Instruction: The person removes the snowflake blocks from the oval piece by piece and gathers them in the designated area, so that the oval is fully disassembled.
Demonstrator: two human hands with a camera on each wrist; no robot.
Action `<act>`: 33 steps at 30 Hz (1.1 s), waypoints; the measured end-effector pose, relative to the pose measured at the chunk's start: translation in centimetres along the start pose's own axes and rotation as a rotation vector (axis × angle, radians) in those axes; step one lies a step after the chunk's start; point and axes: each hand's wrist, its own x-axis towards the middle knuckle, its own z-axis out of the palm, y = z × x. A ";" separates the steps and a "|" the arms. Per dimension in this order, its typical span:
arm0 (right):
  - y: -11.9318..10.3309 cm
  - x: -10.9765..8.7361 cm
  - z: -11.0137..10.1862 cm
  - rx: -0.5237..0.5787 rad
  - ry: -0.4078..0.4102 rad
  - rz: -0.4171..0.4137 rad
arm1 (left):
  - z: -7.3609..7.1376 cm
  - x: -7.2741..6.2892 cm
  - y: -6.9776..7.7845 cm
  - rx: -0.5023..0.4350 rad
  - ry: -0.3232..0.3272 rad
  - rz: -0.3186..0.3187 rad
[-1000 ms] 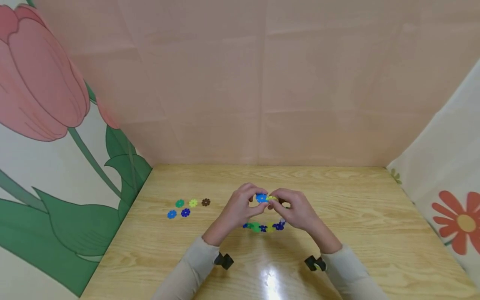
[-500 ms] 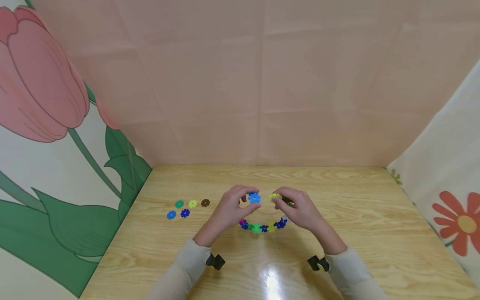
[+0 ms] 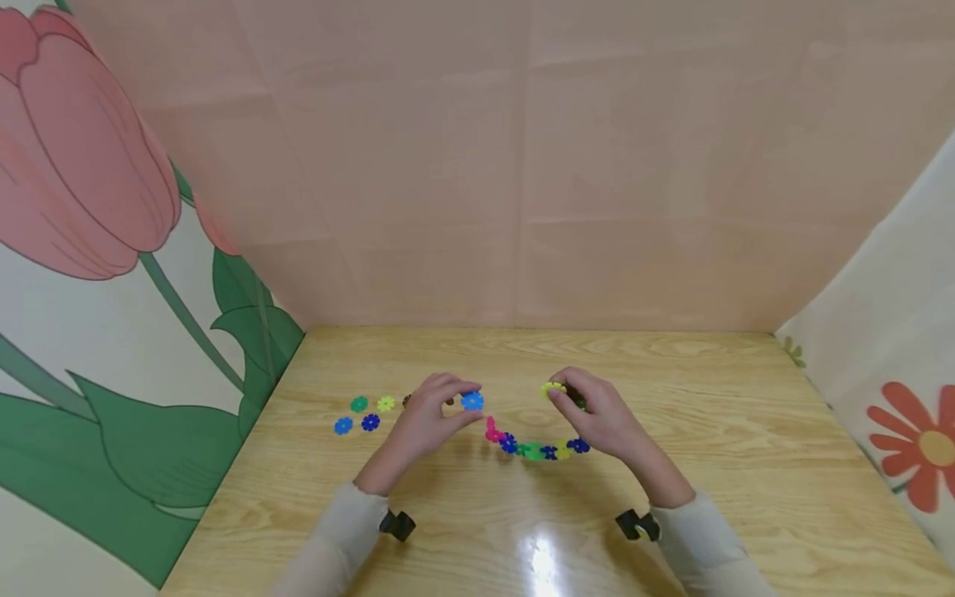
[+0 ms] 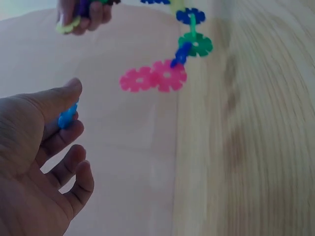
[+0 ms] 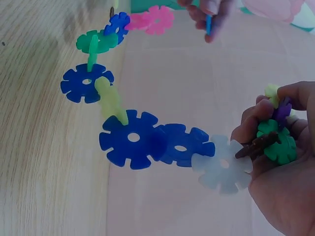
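Note:
My left hand (image 3: 429, 414) pinches a light blue snowflake disc (image 3: 472, 401) by its edge between thumb and fingers. To its right, my right hand (image 3: 597, 410) grips one end of a chain of interlocked plastic snowflake discs (image 3: 533, 451). A yellow disc (image 3: 553, 387) sticks out at its fingertips; purple, green (image 5: 276, 142) and brown discs sit within the grasp in the right wrist view. From there the chain hangs in a curve through a whitish disc (image 5: 221, 164) and dark blue ones to pink discs (image 4: 167, 76) at the free end. The light blue disc is apart from the chain.
Loose discs lie on the wooden table (image 3: 709, 414) at the left: green (image 3: 359, 404), yellow (image 3: 385, 403), light blue (image 3: 343, 425) and dark blue (image 3: 370, 423). A brown disc (image 3: 406, 400) is partly hidden by the left hand. A pinkish cloth (image 3: 515, 166) hangs behind the table.
The hands were together, with the light blue disc against the yellow one. They have separated: my left hand moved left with its disc, and the chain's pink end came into view.

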 end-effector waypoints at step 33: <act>0.1 -0.2 -0.4 -0.080 -0.027 -0.038 | -5.2 0.7 -13.6 0.065 0.027 -0.293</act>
